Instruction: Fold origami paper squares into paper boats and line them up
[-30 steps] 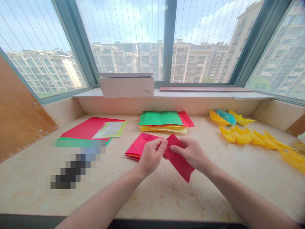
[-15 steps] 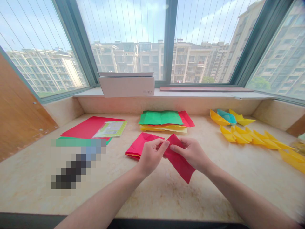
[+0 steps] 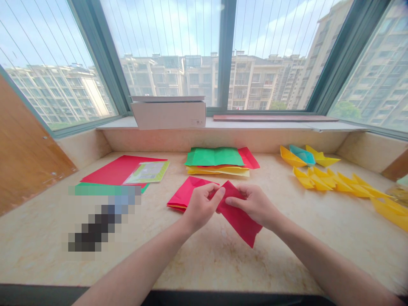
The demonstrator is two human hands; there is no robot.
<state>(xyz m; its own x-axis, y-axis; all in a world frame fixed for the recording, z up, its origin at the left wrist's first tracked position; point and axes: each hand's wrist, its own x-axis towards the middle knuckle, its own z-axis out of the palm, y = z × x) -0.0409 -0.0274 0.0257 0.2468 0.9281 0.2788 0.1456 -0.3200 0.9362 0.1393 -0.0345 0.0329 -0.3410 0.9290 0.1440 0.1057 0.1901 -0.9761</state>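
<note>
A folded piece of red paper (image 3: 242, 221) is held tilted above the counter, between both hands. My left hand (image 3: 202, 204) pinches its upper left edge with thumb and fingers. My right hand (image 3: 255, 204) grips the paper's right side, thumb lying across the front and the other fingers behind, partly hidden. Just behind my left hand lies a stack of folded red paper (image 3: 183, 193) with a yellow layer showing underneath. Farther back is a pile of creased paper, a green sheet (image 3: 215, 157) on top with red and yellow ones below.
At the right stand several yellow folded paper boats (image 3: 321, 179), with a blue one (image 3: 302, 154) behind. Left are red sheets (image 3: 111, 170) under a clear packet (image 3: 148, 172), near a pixelated patch (image 3: 98, 225). A white box (image 3: 170, 114) sits on the windowsill.
My right thumb has shifted slightly lower on the red paper, and the paper's top corner has tipped a little. Both hands keep their hold.
</note>
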